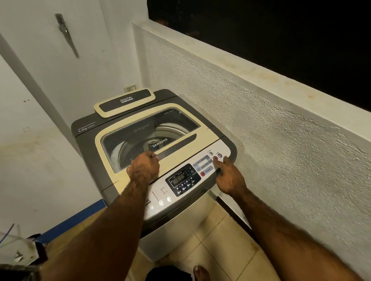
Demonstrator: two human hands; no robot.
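The Samsung top-loading washing machine (85, 131) stands in a corner, its right side just beside a rough plastered half-wall (264, 148). The cream lid (181, 154) is down. The left hand (143, 170) rests on the lid's near edge, fingers curled round the end of the dark lid handle (176, 145). The right hand (230, 178) holds nothing; its fingers are stretched out over the control panel (159, 191), one tip at the red button (215, 158).

The machine's long axis runs from the control panel nearest the person back to the raised panel marked DIGITAL (124, 102), which points up and left toward the corner, parallel to the half-wall.

Beige floor tiles (222, 244) lie under it, and a bare foot (201, 274) stands on them. A smooth white wall (32, 124) rises on the left, with a wall socket (129, 88) behind the machine. A ledge (241, 75) tops the half-wall, and above it is darkness.
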